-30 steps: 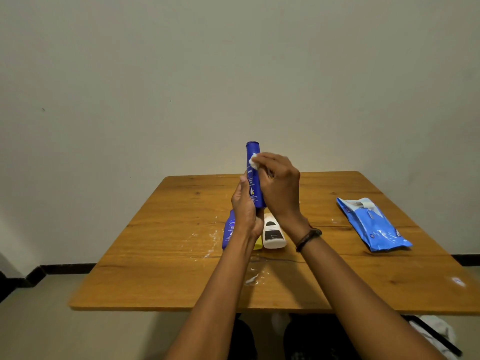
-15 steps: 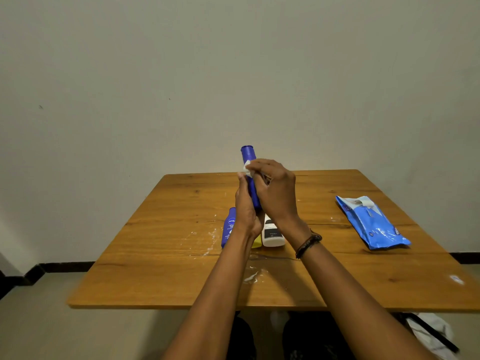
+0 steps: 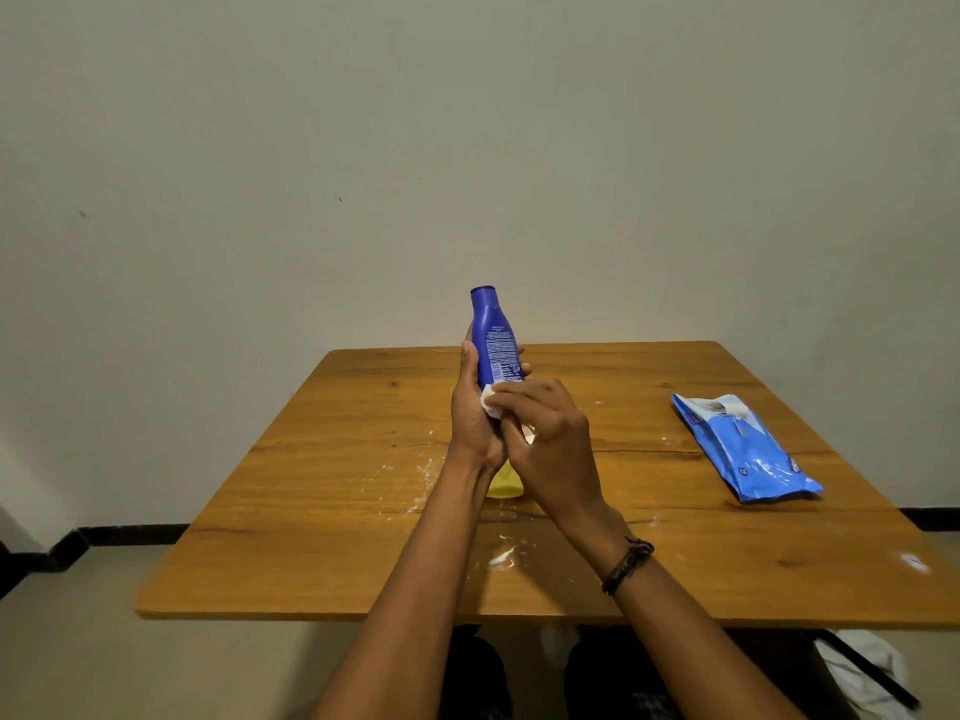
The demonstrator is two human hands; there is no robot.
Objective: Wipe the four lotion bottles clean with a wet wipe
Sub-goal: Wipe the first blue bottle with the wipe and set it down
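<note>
Blue lotion bottle (image 3: pixel 493 339) near-upright above table (image 3: pixel 311 537) centre, left hand (image 3: pixel 474 420) wrapped round its lower body; right hand (image 3: pixel 553 441) pinches wet wipe (image 3: pixel 490 401) at its base. Likely light, stiff, slick when wet: grip mid-body.

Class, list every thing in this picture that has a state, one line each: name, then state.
blue lotion bottle: held nearly upright, cap on.
left hand: grips the blue lotion bottle.
wet wipe: bunched.
right hand: presses the wet wipe on the bottle's lower part.
table: spattered white.
wipe pack: lying flat on table.
yellow bottle: lying, mostly hidden.
</note>
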